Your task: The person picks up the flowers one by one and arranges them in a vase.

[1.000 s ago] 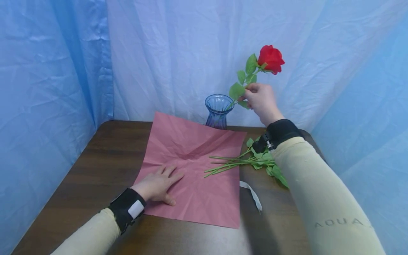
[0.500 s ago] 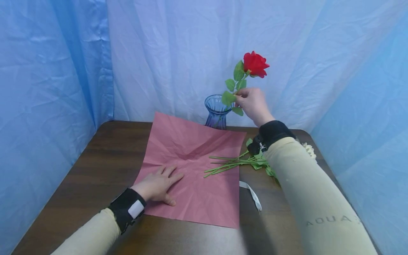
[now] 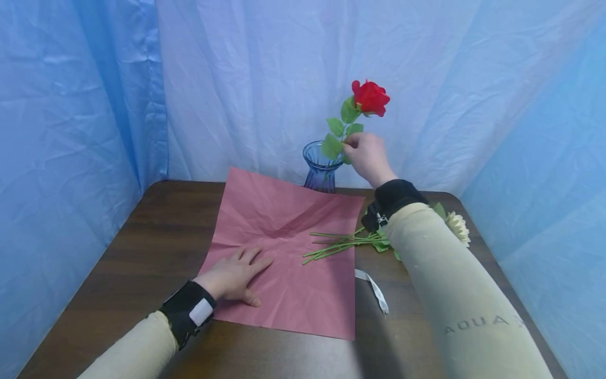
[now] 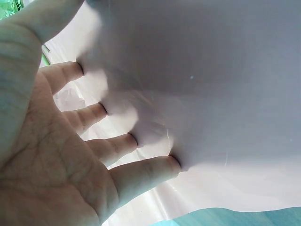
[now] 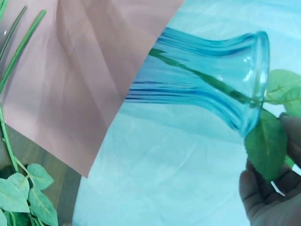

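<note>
My right hand (image 3: 368,155) pinches the stem of a red rose (image 3: 371,98) just above the rim of a blue glass vase (image 3: 321,171). In the right wrist view the rose's stem (image 5: 207,79) runs slanting down inside the vase (image 5: 225,52), and a green leaf (image 5: 267,146) overlaps the rim beside my fingers. My left hand (image 3: 234,276) lies flat with spread fingers on a sheet of pink paper (image 3: 303,300). The left wrist view has the fingertips (image 4: 141,174) pressed against that paper (image 4: 225,108). The paper's far edge hides the vase's base.
Several green stems (image 3: 331,247) lie across the paper's right side, with leaves and a cream flower (image 3: 457,229) partly behind my right forearm. A white ribbon (image 3: 376,292) sticks out at the paper's right edge. Blue cloth (image 3: 255,95) hangs behind the brown table (image 3: 156,226).
My right hand has moved left and slightly down with the rose, bringing its leaves over the vase's rim; the flower stands more upright. My left hand has stayed on the paper.
</note>
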Motion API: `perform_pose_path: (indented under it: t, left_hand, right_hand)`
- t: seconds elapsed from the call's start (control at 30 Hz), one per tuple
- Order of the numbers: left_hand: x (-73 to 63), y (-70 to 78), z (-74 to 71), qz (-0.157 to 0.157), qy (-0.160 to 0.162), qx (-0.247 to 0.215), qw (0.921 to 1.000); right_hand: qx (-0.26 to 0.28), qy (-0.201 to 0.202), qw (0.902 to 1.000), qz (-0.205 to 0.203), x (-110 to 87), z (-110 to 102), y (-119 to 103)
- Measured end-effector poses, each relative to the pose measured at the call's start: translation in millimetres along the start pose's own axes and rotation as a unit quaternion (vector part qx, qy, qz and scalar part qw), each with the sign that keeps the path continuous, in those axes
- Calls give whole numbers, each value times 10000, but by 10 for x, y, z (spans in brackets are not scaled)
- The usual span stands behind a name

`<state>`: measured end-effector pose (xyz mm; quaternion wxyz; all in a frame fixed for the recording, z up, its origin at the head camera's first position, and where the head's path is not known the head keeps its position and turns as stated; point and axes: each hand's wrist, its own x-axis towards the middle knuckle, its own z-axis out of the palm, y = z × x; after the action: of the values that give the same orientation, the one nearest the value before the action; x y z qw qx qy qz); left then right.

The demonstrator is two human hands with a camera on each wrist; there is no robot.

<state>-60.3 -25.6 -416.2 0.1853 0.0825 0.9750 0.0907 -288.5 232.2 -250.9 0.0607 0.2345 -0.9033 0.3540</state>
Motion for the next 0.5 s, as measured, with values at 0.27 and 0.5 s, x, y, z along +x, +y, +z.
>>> perform_pose_path:
  t: [0.27, 0.5]
  left_hand:
    - [-8, 11, 8, 4, 35, -23, 10000]
    - [-14, 15, 5, 6, 43, -71, 10000]
  right_hand:
    - [-298, -192, 9994, -64, -10, 56, -91]
    - [-578, -134, 9982, 34, 3, 86, -145]
